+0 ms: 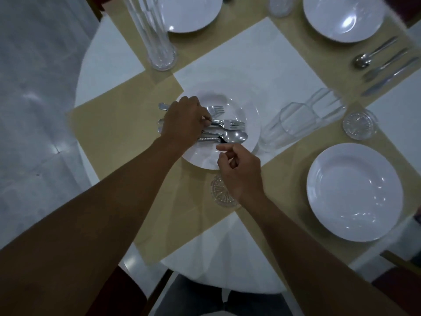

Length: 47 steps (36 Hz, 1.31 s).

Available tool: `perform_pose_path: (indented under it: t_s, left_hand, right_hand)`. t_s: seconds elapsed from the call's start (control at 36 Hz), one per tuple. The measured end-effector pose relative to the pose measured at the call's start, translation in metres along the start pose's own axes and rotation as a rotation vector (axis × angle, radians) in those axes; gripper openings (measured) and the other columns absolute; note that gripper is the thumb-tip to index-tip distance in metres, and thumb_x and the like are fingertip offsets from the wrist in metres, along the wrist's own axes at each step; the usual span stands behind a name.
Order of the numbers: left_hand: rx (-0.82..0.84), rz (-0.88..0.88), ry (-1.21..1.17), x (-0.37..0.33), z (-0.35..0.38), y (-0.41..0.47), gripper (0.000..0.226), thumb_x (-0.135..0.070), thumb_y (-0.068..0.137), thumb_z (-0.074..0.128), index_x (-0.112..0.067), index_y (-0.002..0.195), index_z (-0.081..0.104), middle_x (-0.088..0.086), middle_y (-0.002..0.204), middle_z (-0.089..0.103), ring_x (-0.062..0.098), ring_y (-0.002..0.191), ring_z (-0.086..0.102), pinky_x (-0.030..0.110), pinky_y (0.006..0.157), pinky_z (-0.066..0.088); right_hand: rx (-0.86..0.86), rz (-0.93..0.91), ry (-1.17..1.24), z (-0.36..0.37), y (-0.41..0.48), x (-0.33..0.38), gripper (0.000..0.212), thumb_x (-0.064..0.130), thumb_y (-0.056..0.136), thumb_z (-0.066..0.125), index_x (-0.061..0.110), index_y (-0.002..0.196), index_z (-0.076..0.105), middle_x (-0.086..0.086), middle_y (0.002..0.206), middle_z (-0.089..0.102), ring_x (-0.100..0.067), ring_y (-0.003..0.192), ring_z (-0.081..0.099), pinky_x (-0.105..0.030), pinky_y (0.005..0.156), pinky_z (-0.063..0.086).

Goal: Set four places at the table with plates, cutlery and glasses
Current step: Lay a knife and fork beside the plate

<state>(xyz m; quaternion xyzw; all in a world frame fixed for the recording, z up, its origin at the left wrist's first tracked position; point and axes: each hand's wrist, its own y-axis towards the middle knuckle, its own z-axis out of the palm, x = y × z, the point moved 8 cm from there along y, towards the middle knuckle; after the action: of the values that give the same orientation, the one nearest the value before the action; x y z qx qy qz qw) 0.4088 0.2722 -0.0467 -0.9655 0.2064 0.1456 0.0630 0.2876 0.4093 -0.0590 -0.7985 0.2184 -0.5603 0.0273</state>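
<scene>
Pale floor tiles (pixel 34 110) are seen to the left of a round white table (pixel 250 60), which fills most of the view under dim light. Tan placemats (pixel 114 133) are laid across the table at angles, overlapping near the middle and leaving a bare white patch at the centre. Dark chair parts are glimpsed at the near edge and far corners.

Four white plates are set out. One plate (pixel 354 192) sits on the near right mat, one (pixel 344 17) on the far right, one (pixel 191 12) at the far edge, and the central plate (pixel 250 124) lies nearest the hands, loaded with a heap of forks and spoons (pixel 227 131).

A tall clear glass (pixel 155 37) stands at the far left, beside the far plate. Another glass (pixel 303 119) stands just right of the central plate, and a third is partly seen at the far edge. Two cut-glass coasters are visible: one (pixel 358 125) on the right, one (pixel 222 190) partly hidden under the right wrist.

A spoon, fork and knife (pixel 385 62) are laid side by side to the right of the far right plate.

The left hand (pixel 184 122) is closed over the handles of the heaped cutlery, a fork being pinched between fingers and thumb. The right hand (pixel 239 172) is held just above the near rim of the central plate, fingers loosely curled with thumb and forefinger close together; nothing is seen in its grasp.
</scene>
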Motion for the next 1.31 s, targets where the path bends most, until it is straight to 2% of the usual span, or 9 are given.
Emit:
perform_pose_path:
  t_s: [0.19,0.36,0.47,0.56,0.61,0.78,1.0,1.17,1.31]
  left_hand:
    - [0.065,-0.008,0.025,0.003,0.003,0.009,0.013,-0.028,0.093,0.061,-0.029,0.092,0.074,-0.003,0.094,0.063,0.023,0.100,0.054,0.038,0.090,0.034]
    - [0.072,-0.142,-0.259,0.022,-0.002,0.011,0.009,-0.037,0.091,0.062,-0.032,0.088,0.069,-0.013,0.092,0.070,0.016,0.106,0.054,0.032,0.087,0.019]
    - [-0.007,-0.281,-0.482,0.045,-0.012,0.009,0.007,-0.037,0.088,0.066,-0.031,0.086,0.070,-0.018,0.084,0.068,0.003,0.087,0.060,0.040,0.100,0.042]
    - [-0.041,-0.352,-0.580,0.057,-0.018,0.001,0.008,-0.033,0.088,0.068,-0.027,0.091,0.072,-0.014,0.086,0.069,-0.001,0.077,0.058,0.030,0.090,0.049]
    - [-0.056,-0.378,-0.597,0.064,-0.020,-0.007,0.009,-0.034,0.088,0.068,-0.028,0.093,0.073,-0.013,0.085,0.069,-0.001,0.074,0.058,0.025,0.083,0.049]
    - [-0.092,-0.424,-0.647,0.077,-0.021,-0.030,0.007,-0.031,0.088,0.070,-0.027,0.092,0.073,-0.011,0.081,0.068,0.000,0.068,0.056,0.022,0.072,0.050]
    - [-0.131,-0.440,-0.677,0.075,-0.020,-0.057,0.004,-0.025,0.088,0.070,-0.026,0.091,0.072,-0.014,0.081,0.068,-0.004,0.066,0.055,0.010,0.067,0.043]
    - [-0.133,-0.463,-0.699,0.074,-0.017,-0.068,0.005,-0.029,0.088,0.070,-0.028,0.093,0.072,-0.012,0.083,0.070,0.004,0.074,0.062,0.021,0.073,0.049]
    - [-0.150,-0.470,-0.725,0.074,-0.018,-0.072,0.008,-0.027,0.088,0.069,-0.023,0.095,0.073,-0.011,0.084,0.071,0.004,0.075,0.062,0.020,0.071,0.048]
  right_hand:
    - [-0.073,0.023,-0.082,0.001,0.009,0.003,0.020,0.014,0.092,0.060,0.024,0.103,0.074,0.008,0.073,0.065,-0.004,0.063,0.059,-0.012,0.063,0.044]
    - [-0.106,0.052,-0.127,0.006,0.014,0.007,0.018,0.017,0.091,0.060,0.023,0.100,0.074,0.013,0.076,0.066,0.003,0.070,0.062,-0.005,0.063,0.041]
    - [-0.095,0.063,-0.141,0.017,0.018,0.013,0.017,0.014,0.090,0.059,0.018,0.097,0.074,0.011,0.070,0.065,0.009,0.070,0.059,-0.002,0.063,0.038]
    - [-0.082,0.147,-0.118,0.029,0.024,0.011,0.018,0.020,0.088,0.058,0.018,0.092,0.076,0.008,0.069,0.068,-0.005,0.071,0.066,-0.019,0.068,0.051]
    - [-0.064,0.226,-0.064,0.036,0.028,0.010,0.020,0.020,0.089,0.056,0.015,0.082,0.074,0.001,0.065,0.071,-0.016,0.057,0.070,-0.022,0.055,0.054]
    - [-0.158,0.357,0.037,0.042,0.038,0.018,0.030,0.015,0.090,0.053,0.002,0.068,0.070,-0.011,0.056,0.069,-0.017,0.038,0.064,-0.041,0.048,0.057]
    - [-0.218,0.445,0.100,0.045,0.050,0.012,0.021,0.017,0.096,0.062,0.006,0.079,0.069,-0.008,0.058,0.069,-0.019,0.041,0.067,-0.026,0.041,0.049]
    - [-0.108,0.571,0.207,0.065,0.052,0.001,0.029,0.027,0.094,0.067,-0.001,0.087,0.071,-0.010,0.060,0.072,-0.021,0.044,0.069,-0.021,0.037,0.042]
    - [-0.039,0.695,0.349,0.084,0.049,-0.006,0.028,0.025,0.095,0.066,-0.003,0.093,0.069,-0.009,0.055,0.068,-0.013,0.032,0.056,-0.015,0.032,0.031]
